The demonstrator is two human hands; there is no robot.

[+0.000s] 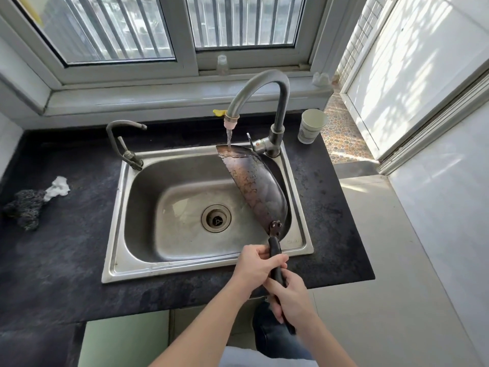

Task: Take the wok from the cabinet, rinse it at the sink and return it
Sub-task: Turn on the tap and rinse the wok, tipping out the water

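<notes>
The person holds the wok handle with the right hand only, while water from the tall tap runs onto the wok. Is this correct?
Not quite: the head view shows both the left hand and the right hand gripping the handle. Water from the tall tap does run onto the wok.

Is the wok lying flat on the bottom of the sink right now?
No, the wok stands tilted on edge over the sink, left hand and right hand gripping its handle, tap water hitting its upper rim.
</notes>
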